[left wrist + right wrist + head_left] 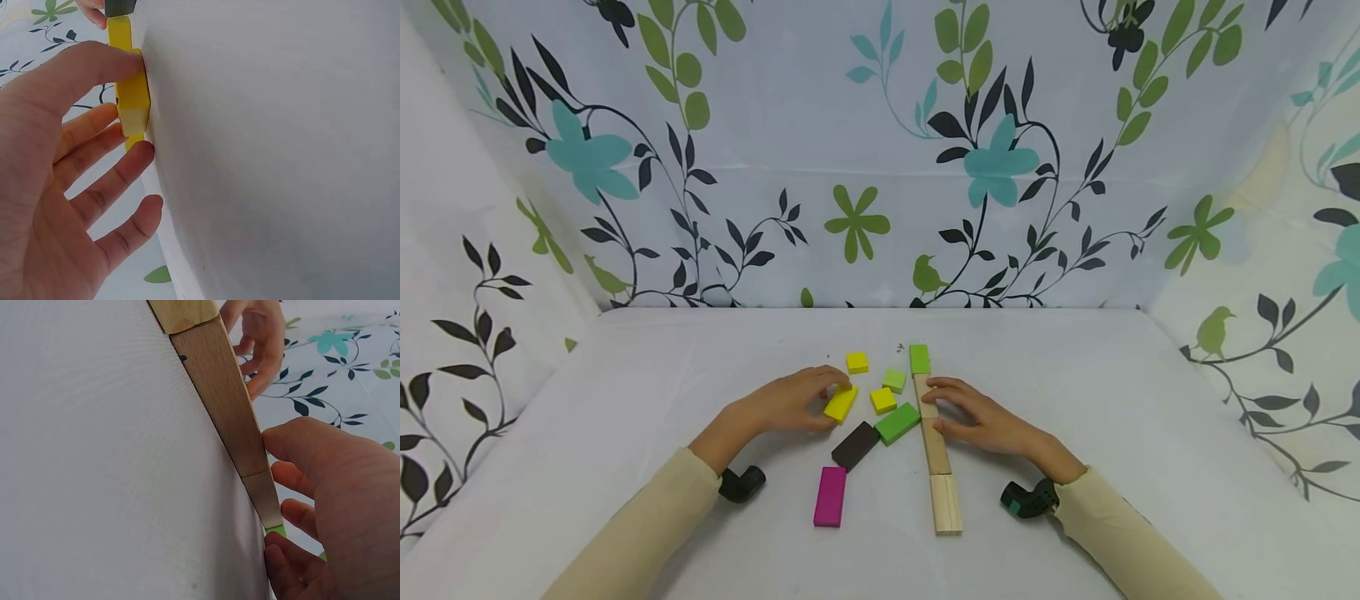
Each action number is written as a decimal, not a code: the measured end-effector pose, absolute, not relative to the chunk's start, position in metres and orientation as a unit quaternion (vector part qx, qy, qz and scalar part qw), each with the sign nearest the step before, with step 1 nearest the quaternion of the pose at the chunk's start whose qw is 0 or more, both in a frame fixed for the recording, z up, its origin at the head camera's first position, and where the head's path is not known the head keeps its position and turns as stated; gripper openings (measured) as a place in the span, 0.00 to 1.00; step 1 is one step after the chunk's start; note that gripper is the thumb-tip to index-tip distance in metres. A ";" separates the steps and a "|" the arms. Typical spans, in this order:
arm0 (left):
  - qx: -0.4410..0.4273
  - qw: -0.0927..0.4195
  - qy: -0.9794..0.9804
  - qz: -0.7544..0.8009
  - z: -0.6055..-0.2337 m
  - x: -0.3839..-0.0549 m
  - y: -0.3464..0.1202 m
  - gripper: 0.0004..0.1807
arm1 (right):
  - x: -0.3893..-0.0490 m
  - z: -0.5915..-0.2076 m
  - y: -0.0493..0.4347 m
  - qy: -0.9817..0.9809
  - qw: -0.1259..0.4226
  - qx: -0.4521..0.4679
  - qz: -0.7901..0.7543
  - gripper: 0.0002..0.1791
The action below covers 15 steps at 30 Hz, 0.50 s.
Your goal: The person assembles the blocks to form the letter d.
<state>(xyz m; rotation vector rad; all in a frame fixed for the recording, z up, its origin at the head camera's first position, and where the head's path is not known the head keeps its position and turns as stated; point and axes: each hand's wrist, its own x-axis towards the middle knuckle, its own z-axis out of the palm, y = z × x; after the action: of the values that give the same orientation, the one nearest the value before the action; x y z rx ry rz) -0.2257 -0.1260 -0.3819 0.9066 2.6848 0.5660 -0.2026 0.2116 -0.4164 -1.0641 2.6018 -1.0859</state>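
Observation:
My left hand [790, 400] pinches a yellow rectangular block [841, 403] between thumb and fingers. In the left wrist view the thumb presses on that block [132, 97], while the lower fingers spread free. The right hand [992, 421] rests along a row of plain wooden blocks [936, 450], laid end to end. Its thumb touches the side of one wooden block [225, 406] in the right wrist view, with the other fingers loosely bent further along. A green block [920, 359] continues the row at the far end.
Between the hands lie a green block [898, 424], a dark brown block [855, 447] and a magenta block [830, 497] in a slanting chain. Small yellow blocks [883, 401] and a small light green block [894, 381] sit beyond. A patterned cloth [760, 167] hangs behind the white table.

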 end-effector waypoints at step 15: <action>0.314 0.094 0.920 0.214 -0.382 -0.214 -0.140 0.26 | -0.204 -0.419 0.213 0.861 0.068 -0.347 -0.367 0.21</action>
<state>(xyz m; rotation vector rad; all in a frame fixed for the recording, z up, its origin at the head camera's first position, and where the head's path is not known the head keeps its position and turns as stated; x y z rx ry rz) -0.2139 -0.1403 -0.3816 0.9310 2.7303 0.6341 -0.2045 0.2126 -0.4188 -1.0445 2.5926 -1.1042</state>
